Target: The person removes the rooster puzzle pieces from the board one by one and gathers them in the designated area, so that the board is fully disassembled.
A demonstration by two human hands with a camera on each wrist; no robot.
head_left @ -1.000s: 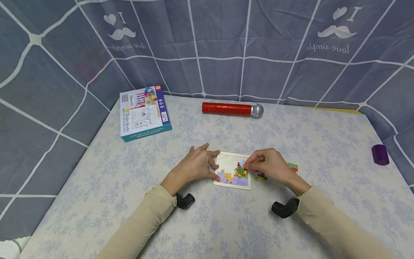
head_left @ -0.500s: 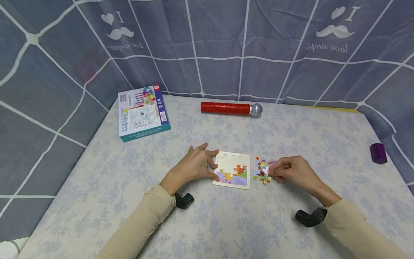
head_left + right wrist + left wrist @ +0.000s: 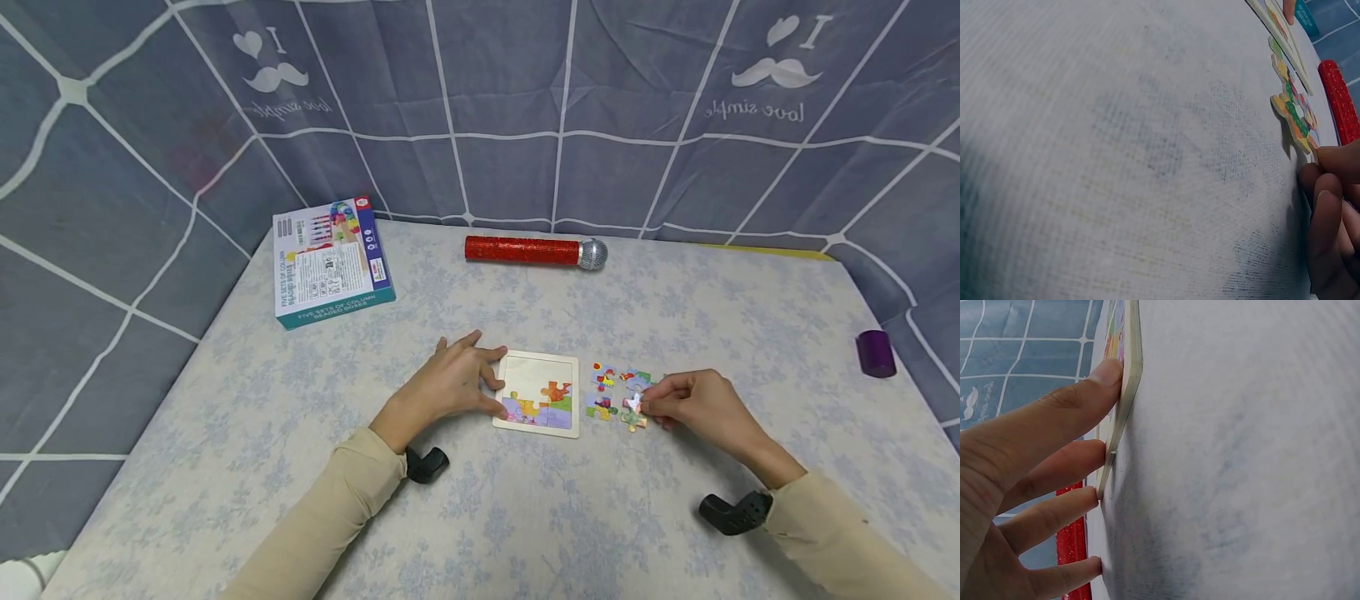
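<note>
A square jigsaw board (image 3: pixel 536 358) with a pale rim lies on the table, its lower part filled with joined pieces. My left hand (image 3: pixel 446 382) rests at the board's left edge. In the left wrist view, its thumb (image 3: pixel 1094 394) presses the rim and fairly straight fingers touch along the side. Right of the board, my right hand (image 3: pixel 701 412) pinches a green and orange jigsaw piece (image 3: pixel 1292 122) between thumb and fingertips, tilted just over the cloth. Several loose jigsaw pieces (image 3: pixel 602 379) lie between that hand and the board; the fingers partly hide some.
A red glittery microphone (image 3: pixel 521 249) lies behind the board. At the back left stands a beaded-box set carton (image 3: pixel 333 262). A purple cylinder (image 3: pixel 876 354) lies near the right edge. A blue-grey curtain (image 3: pixel 510 92) hangs behind the table.
My right hand has carried the green and orange piece from the board rightward to the loose pieces, uncovering an orange piece on the board. The left hand stays at the board's edge.
</note>
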